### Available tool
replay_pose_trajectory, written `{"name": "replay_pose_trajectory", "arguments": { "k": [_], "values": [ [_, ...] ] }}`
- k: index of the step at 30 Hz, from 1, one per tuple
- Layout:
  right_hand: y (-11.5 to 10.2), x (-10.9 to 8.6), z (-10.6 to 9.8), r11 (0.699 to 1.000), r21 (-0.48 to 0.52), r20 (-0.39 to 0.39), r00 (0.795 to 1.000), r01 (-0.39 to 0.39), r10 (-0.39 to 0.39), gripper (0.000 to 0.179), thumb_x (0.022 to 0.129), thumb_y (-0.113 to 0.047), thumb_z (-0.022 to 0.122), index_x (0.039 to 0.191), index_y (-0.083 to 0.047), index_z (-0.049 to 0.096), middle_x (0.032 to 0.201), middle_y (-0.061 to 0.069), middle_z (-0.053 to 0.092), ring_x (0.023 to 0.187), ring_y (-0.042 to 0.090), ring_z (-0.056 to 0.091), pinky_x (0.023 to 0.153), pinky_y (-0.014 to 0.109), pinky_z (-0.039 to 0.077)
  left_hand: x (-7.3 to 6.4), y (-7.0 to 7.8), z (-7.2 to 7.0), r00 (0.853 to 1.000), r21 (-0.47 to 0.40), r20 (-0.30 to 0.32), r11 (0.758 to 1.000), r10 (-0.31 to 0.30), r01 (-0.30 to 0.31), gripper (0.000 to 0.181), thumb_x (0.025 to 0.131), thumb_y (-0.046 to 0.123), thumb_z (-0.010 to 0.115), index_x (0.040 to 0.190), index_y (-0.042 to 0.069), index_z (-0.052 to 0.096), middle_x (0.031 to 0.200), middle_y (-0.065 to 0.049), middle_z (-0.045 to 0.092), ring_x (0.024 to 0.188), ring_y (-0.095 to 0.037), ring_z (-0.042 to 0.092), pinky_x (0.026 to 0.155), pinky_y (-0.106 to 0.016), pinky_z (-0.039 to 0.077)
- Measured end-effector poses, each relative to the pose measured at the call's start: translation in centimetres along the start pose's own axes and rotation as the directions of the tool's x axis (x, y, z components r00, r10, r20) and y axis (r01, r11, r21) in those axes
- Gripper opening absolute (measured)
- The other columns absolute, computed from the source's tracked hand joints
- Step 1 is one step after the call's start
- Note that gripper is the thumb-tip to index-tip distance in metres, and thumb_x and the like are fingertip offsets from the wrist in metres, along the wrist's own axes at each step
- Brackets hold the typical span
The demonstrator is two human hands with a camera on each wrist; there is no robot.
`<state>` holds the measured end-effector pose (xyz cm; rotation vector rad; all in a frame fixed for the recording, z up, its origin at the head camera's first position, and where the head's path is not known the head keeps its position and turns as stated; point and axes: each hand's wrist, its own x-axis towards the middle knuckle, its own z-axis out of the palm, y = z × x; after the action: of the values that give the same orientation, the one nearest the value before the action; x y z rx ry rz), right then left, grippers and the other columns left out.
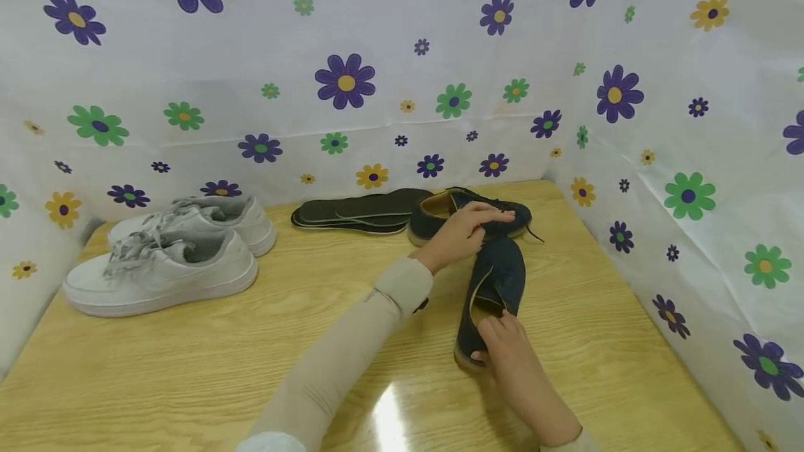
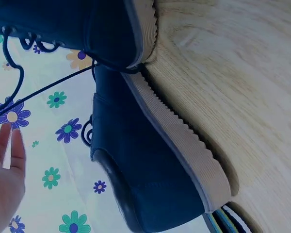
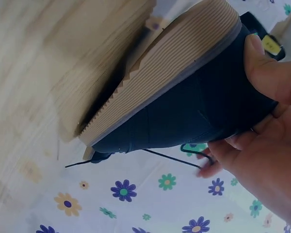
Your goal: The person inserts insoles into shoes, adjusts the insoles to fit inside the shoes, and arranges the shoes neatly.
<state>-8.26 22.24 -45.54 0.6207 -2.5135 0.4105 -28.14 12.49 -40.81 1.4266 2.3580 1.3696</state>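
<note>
Two navy lace-up shoes with pale ribbed soles lie on the wooden table. The near shoe (image 1: 502, 264) points away, its toe against the far shoe (image 1: 423, 225), which lies crosswise. My right hand (image 1: 511, 354) grips the near shoe at the heel, thumb outside and fingertips in the opening; the right wrist view shows the thumb (image 3: 262, 63) on the navy upper. My left hand (image 1: 461, 232) is above the far shoe. In the left wrist view a dark shoelace (image 2: 48, 87) runs taut to that hand's fingertips, which pinch it at the frame's edge.
Black insoles (image 1: 358, 211) lie stacked at the back, left of the far shoe. A pair of white sneakers (image 1: 169, 270) stands at the left of the table (image 1: 251, 361). Flower-printed cloth (image 1: 389, 75) hangs behind and along both sides.
</note>
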Motion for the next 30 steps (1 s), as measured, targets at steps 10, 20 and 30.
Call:
{"name": "replay_pose_trajectory", "arguments": {
  "k": [10, 20, 30],
  "values": [
    [1.3, 0.9, -0.1, 0.998, 0.061, 0.030, 0.999, -0.013, 0.011, 0.049, 0.063, 0.004, 0.085, 0.081, -0.006, 0.040, 0.076, -0.005, 0.032, 0.071, 0.015, 0.037, 0.093, 0.057, 0.042, -0.4, 2.9, -1.9, 0.991, -0.083, -0.115, 0.993, 0.070, -0.080, 0.043, 0.096, -0.002, 0.039, 0.127, 0.013, 0.064, 0.130, -0.001, 0.056, 0.108, -0.011, 0.046, 0.054, -0.023, 0.033],
    [1.9, -0.1, -0.7, 0.996, 0.094, 0.071, 0.997, 0.005, -0.012, 0.048, 0.062, 0.000, 0.085, 0.084, -0.005, 0.042, 0.076, -0.007, 0.032, 0.072, 0.014, 0.034, 0.094, 0.055, 0.042, -5.4, 2.2, -2.0, 0.986, 0.054, -0.158, 0.996, -0.059, 0.068, 0.037, 0.095, -0.005, 0.042, 0.125, 0.003, 0.062, 0.120, -0.010, 0.062, 0.077, -0.015, 0.047, 0.069, -0.025, 0.038],
    [1.9, -0.4, -1.1, 0.985, 0.141, 0.076, 0.991, 0.096, -0.107, 0.041, 0.067, -0.007, 0.083, 0.081, -0.008, 0.044, 0.075, -0.008, 0.033, 0.071, 0.009, 0.036, 0.093, 0.054, 0.043, -9.0, 1.6, -0.5, 0.914, 0.047, 0.069, 0.916, -0.400, 0.397, 0.032, 0.100, 0.006, 0.045, 0.130, 0.000, 0.056, 0.121, -0.013, 0.061, 0.104, -0.024, 0.058, 0.087, -0.036, 0.048]
  ]
}}
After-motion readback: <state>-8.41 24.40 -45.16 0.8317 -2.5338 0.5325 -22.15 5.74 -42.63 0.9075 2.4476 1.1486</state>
